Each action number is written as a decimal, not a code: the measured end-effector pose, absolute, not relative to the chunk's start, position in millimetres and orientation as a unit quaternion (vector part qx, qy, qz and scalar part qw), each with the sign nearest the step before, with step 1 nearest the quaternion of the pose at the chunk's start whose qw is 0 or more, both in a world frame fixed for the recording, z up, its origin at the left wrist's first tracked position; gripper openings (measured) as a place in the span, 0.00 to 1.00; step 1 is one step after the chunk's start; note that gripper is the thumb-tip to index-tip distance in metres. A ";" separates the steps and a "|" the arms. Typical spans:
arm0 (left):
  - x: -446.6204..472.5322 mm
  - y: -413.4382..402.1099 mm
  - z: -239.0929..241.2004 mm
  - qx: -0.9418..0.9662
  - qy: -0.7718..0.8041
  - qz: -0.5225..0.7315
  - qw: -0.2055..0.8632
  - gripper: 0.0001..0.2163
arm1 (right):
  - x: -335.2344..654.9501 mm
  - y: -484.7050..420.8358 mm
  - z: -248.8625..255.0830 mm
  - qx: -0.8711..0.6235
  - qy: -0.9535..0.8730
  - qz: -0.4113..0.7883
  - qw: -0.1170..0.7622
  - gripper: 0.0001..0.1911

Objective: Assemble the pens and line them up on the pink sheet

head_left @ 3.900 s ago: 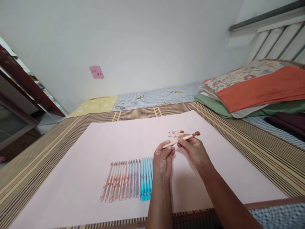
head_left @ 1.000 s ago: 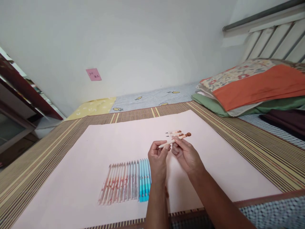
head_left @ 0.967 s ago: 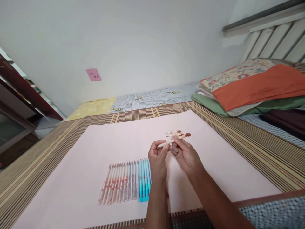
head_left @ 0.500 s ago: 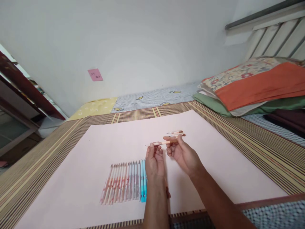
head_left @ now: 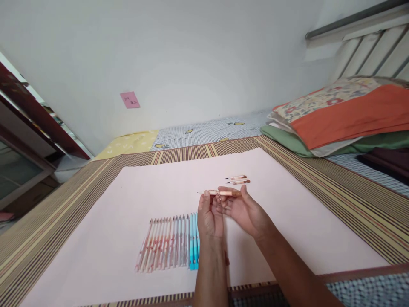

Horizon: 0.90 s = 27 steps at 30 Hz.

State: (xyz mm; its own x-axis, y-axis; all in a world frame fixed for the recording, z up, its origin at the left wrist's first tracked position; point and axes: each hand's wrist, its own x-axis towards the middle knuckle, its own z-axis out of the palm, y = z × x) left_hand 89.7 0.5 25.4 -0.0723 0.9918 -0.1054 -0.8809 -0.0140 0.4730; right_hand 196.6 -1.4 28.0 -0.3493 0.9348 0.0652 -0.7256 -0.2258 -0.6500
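Observation:
Just above the pale sheet, a slim cream-and-peach pen [head_left: 225, 193] with a brown end lies level across both hands, its tip pointing left. My left hand [head_left: 211, 216] pinches it near the tip between thumb and fingers. At the brown end, my right hand [head_left: 251, 213] has its thumb against the pen and its fingers stretched along behind it. Beyond the right hand, two similar pens [head_left: 238, 182] lie side by side on the sheet. A row of several pens [head_left: 166, 243], clear-pink, greyish and turquoise, lies left of my left forearm, which hides the row's right end.
The large pale pink sheet [head_left: 105, 230] covers much of a striped mat [head_left: 306, 183]. Folded bedding in orange and green [head_left: 345, 119] is piled at the right. A wall with a small pink note [head_left: 130, 100] rises behind.
The fingers of my right hand have spread along the pen, uncovering more of its brown end. My left hand keeps its pinch. The view has shifted slightly.

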 end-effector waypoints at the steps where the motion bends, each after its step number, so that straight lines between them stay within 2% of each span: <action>1: 89.8 0.3 25.4 0.129 0.215 0.699 0.670 0.12 | 198.3 -1.5 27.7 -0.166 -0.304 0.766 0.541 0.29; 7: 90.7 -0.5 26.7 0.130 0.212 0.704 0.666 0.12 | 207.9 -0.5 27.0 -0.152 -0.326 0.775 0.519 0.33; 22: 92.5 -3.7 34.4 0.149 0.228 0.705 0.655 0.15 | 205.6 -0.7 14.1 -0.141 -0.373 0.742 0.539 0.30; 27: 92.7 -3.9 34.5 0.156 0.251 0.697 0.653 0.16 | 209.0 -3.5 16.5 -0.146 -0.371 0.749 0.530 0.34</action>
State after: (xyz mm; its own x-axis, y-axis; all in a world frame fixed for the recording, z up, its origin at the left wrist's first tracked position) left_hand 92.7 -3.9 34.5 -0.0985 0.9890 -0.1099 -0.8327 -0.0214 0.5533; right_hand 209.0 -3.5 16.5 -0.3960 0.9016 0.1742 -0.6852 -0.1638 -0.7097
